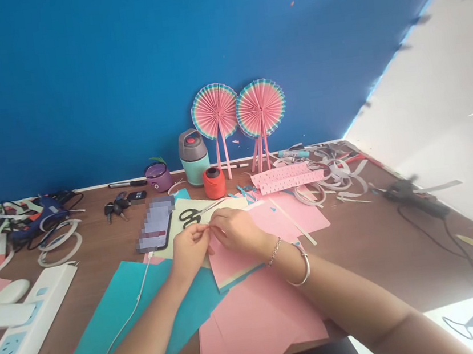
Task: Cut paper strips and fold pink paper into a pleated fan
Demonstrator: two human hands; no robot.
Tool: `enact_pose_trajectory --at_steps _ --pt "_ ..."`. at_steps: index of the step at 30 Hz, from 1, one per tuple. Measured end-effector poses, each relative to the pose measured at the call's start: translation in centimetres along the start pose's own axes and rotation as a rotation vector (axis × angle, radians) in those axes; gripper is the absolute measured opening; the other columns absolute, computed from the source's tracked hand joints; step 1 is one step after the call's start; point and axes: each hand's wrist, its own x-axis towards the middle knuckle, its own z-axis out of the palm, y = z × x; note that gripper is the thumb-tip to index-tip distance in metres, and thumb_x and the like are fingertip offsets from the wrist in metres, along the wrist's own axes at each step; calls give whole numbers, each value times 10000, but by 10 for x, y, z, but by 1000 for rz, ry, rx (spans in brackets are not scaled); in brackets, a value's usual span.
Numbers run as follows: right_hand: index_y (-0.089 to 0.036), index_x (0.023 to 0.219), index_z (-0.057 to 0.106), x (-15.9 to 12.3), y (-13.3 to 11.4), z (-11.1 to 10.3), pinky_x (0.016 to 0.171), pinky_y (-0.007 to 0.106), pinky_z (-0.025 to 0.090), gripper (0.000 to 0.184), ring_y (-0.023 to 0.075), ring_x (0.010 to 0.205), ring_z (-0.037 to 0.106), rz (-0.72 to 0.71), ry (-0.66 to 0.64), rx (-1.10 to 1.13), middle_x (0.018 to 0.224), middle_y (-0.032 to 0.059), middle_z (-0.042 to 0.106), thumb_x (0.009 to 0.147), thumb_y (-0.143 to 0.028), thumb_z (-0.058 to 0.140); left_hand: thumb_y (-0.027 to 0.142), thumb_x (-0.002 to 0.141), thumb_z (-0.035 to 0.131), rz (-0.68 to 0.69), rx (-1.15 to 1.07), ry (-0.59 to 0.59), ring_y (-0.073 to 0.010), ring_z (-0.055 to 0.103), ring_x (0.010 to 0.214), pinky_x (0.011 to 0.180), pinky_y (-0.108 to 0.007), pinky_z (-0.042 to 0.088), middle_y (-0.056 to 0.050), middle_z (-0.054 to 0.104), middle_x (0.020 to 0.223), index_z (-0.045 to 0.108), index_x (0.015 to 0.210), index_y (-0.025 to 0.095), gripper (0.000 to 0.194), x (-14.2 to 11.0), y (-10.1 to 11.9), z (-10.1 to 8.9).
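My left hand (191, 248) and my right hand (237, 231) meet at the middle of the table, fingertips pinched together on the top edge of a stack of pink paper (230, 264). The stack has pale yellow and teal sheets under it. My right wrist wears a bracelet and a bangle. Black-handled scissors (193, 215) lie just behind my hands on a pale yellow sheet. More pink sheets (258, 318) lie near the table's front edge, and teal sheets (123, 306) spread out to the left.
A phone (157, 230) with a white cable lies left of the scissors. Two pink paper fans (239, 113) lean on the blue wall, beside a bottle (194, 156), an orange spool (214, 182) and a purple cup (158, 176). Glue guns (411, 193) (43, 215), keys, tape rings, paper scraps and a power strip (23, 335) lie around.
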Motion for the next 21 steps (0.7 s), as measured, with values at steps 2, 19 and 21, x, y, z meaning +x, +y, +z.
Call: enact_pose_trajectory --at_steps 2,19,21 --pt "-139 784 618 0 0 1 645 258 417 158 162 721 557 -1 8 -11 763 63 617 863 -126 481 368 692 644 7 -1 1 -149 590 420 489 -232 456 25 609 433 643 711 171 198 0 0 0" --pt "-165 672 579 -4 -1 18 610 252 417 156 158 698 559 31 210 3 712 53 625 790 -105 497 336 707 611 35 -6 6 -142 575 413 473 -230 448 29 610 454 641 723 177 163 0 1 3" --pt "-168 663 576 -4 -1 17 621 247 425 158 155 706 567 45 213 50 717 50 631 793 -108 508 337 707 607 34 -8 1 -140 574 414 473 -227 447 30 606 449 631 716 178 162 0 0 2"
